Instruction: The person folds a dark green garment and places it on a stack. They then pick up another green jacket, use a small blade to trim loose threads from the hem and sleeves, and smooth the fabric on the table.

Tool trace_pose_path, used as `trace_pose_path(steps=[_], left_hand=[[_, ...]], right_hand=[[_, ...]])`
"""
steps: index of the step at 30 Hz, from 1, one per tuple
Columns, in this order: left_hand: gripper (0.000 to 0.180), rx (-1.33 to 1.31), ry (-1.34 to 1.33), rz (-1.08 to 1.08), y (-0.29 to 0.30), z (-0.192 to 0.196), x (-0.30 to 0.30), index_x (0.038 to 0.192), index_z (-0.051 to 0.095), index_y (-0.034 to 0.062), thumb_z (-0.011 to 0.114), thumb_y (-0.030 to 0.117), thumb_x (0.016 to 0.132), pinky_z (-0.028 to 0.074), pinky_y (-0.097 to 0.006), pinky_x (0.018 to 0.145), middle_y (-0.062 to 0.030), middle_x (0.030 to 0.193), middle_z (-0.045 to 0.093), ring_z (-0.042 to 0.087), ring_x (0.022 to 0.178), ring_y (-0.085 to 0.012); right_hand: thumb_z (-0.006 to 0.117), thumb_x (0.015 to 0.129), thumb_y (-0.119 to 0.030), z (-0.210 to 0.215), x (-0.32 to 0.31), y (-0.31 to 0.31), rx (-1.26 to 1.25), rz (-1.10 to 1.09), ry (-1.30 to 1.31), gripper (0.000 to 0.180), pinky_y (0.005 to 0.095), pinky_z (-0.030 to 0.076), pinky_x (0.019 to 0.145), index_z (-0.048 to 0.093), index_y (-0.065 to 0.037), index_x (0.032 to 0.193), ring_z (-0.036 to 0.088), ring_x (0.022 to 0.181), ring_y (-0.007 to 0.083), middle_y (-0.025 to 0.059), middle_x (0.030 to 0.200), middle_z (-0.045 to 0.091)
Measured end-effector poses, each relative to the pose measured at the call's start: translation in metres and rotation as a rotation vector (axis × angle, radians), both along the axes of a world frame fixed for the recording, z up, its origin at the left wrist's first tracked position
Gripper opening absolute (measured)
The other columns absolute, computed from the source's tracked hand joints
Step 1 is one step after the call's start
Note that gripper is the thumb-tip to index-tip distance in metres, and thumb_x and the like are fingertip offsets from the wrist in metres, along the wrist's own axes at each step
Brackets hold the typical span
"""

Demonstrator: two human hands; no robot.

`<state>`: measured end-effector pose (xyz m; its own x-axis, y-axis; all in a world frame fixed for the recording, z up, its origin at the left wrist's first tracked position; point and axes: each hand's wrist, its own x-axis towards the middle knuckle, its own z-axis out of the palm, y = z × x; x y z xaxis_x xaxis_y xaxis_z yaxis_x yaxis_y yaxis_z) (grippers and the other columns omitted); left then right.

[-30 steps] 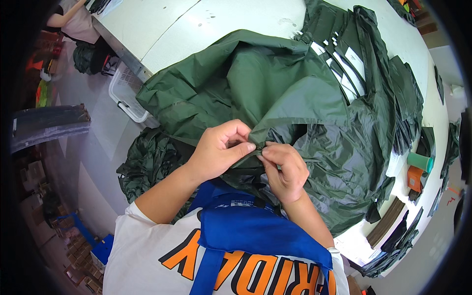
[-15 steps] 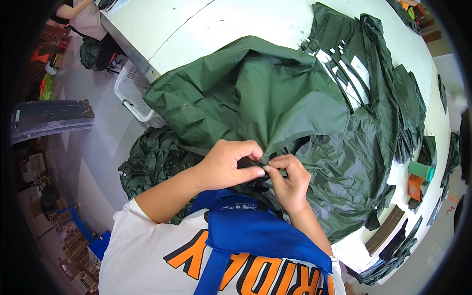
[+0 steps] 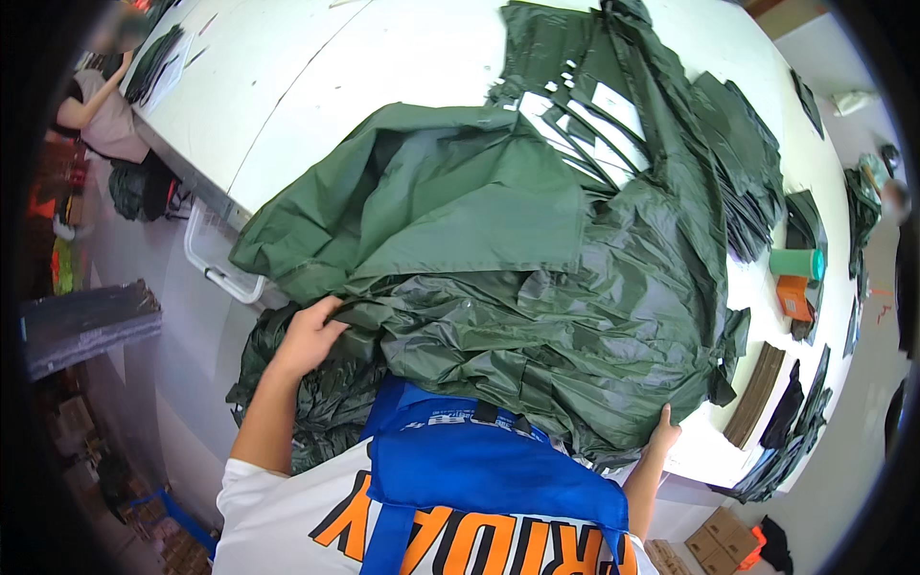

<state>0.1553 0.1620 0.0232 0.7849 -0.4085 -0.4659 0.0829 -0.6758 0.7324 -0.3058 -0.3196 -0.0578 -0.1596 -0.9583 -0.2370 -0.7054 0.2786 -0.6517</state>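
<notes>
**Hands move apart to the edges of the green garment**

Fabric fills most of my view: a dark green waterproof garment (image 3: 537, 278) lies bunched over the near edge of the white cutting table (image 3: 383, 67), its lower folds spilling toward the wearer's blue apron (image 3: 479, 460). Half a second ago both hands met at 1 spot on a seam in front of the chest, pinching it between them. Now they are spread wide. The left hand (image 3: 309, 337) curls its fingers over a fold at the garment's left edge, gripping it; the right hand (image 3: 661, 433) presses at the lower right hem, fingers partly hidden under the cloth, so I cannot tell how firmly it closes. I judge the fine work at the seam is over and the whole piece is being taken up by its sides. More green fabric (image 3: 316, 402) hangs below the table by the left arm. Cut green pieces (image 3: 747, 163) lie stacked further right, beside a teal cylinder (image 3: 795, 264) and an orange box (image 3: 793, 297).
</notes>
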Motion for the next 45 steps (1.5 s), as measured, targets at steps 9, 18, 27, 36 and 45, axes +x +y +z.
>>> trace_pose_path(steps=[9,18,27,36,45], left_hand=[[0.03,0.071,-0.624,-0.279,-0.057,0.217,0.183,0.1,0.063,-0.0007,0.059,0.025,0.086,0.044,-0.028,0.083,-0.0047,0.098,0.063,0.058,0.091,-0.014],[0.057,0.045,-1.216,-0.491,-0.185,0.145,0.206,0.138,0.043,0.0172,0.063,0.029,0.086,0.03,-0.041,0.109,-0.0183,0.144,0.038,0.037,0.131,-0.0365],[0.087,0.224,-0.067,0.383,0.017,-0.028,0.146,0.148,0.019,0.0064,0.058,0.053,0.086,0.027,-0.047,0.109,-0.0224,0.149,0.026,0.026,0.138,-0.0351],[0.069,0.022,0.23,0.451,-0.067,-0.063,0.205,0.13,0.042,-0.0089,0.071,0.032,0.082,0.051,-0.039,0.079,-0.0212,0.113,0.06,0.061,0.094,-0.0283],[0.036,-0.307,0.025,0.245,0.005,0.019,0.267,0.115,0.06,0.0098,0.064,0.032,0.086,0.041,-0.022,0.062,-0.0003,0.105,0.063,0.055,0.079,-0.0071]], right_hand=[[0.053,0.094,-0.027,0.226,0.044,-0.05,-0.334,0.015,-0.836,0.035,0.0399,0.052,0.085,0.06,0.005,0.107,0.062,0.099,0.0282,0.0176,0.112,0.061],[0.051,0.096,-0.036,0.219,0.065,-0.136,-0.462,0.344,-0.551,0.049,0.0347,0.042,0.096,0.044,0.001,0.128,0.055,0.11,0.0223,0.0125,0.115,0.056],[0.042,0.097,-0.048,0.056,0.085,0.039,0.572,0.066,-1.179,0.055,0.035,0.047,0.084,0.036,-0.011,0.137,0.059,0.098,0.0242,0.0126,0.12,0.057],[0.054,0.089,-0.054,-0.012,0.04,-0.091,0.273,-0.22,-1.649,0.055,0.0315,0.044,0.068,0.049,-0.005,0.115,0.054,0.079,0.0198,0.0099,0.1,0.061],[0.036,0.101,-0.04,0.163,0.065,-0.145,-0.452,0.116,-1.35,0.045,0.0301,0.054,0.073,0.057,-0.001,0.106,0.062,0.083,0.0213,0.0123,0.1,0.065]])
